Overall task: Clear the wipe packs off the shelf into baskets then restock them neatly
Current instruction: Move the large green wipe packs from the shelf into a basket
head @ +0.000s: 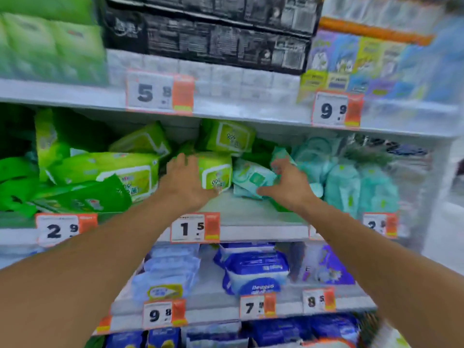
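Note:
On the middle shelf (pixel 251 217), my left hand (pixel 185 182) grips a small lime green wipe pack (pixel 217 173) from its left side, with the thumb under its front corner. My right hand (pixel 288 187) holds the right end of a pale teal wipe pack (pixel 251 177), thumb below and fingers above. More lime packs (pixel 227 136) lie tumbled behind and to the left (pixel 120 169). A bundle of teal packs (pixel 351 187) stands to the right.
Dark green packs (pixel 82 199) lie at the shelf's left front. Price tags (pixel 195 227) hang on the shelf edge. Black boxes (pixel 213 33) sit on the shelf above; blue wipe packs (pixel 256 270) fill the shelf below. No basket is in view.

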